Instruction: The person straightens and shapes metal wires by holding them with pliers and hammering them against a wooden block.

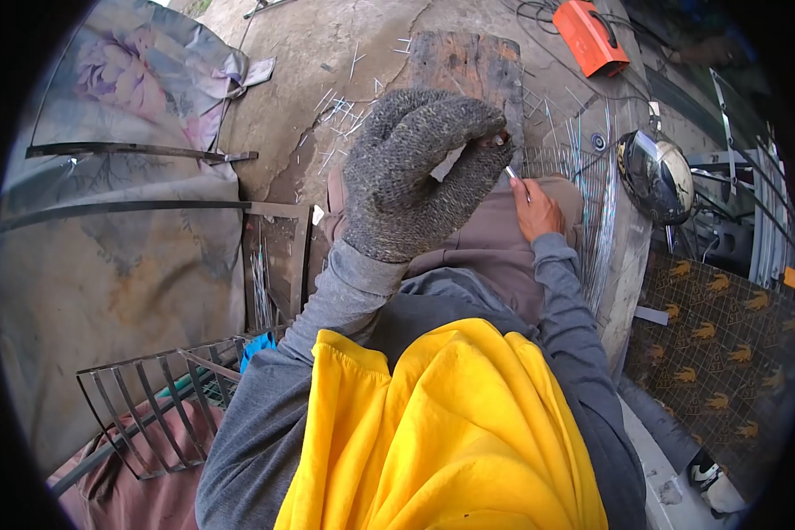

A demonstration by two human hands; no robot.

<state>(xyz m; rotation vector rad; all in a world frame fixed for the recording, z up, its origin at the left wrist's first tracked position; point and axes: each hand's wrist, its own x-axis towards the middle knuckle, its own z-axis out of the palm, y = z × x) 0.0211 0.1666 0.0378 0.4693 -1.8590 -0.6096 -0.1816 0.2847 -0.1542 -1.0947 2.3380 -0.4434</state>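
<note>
My left hand (424, 172), in a grey knitted glove, is raised in front of me over my lap. Its thumb and forefinger close into a ring, and bare fingertip shows at the glove's worn end; what the pinch holds, if anything, I cannot make out. My right hand (537, 208) is bare and rests by my right thigh, its fingers closed round a thin silvery metal rod (511, 173). The rod's upper end reaches close below the gloved thumb tip. Beyond the glove lies a dark, scorched wooden board (464, 62) on the ground.
Bits of thin rod (343, 113) litter the concrete. An orange machine (589, 37) with cables stands at the back right. Long thin rods (602, 221) and a welding helmet (655, 177) lie to the right. On the left are a draped sheet (124, 291) and a metal rack (155, 411).
</note>
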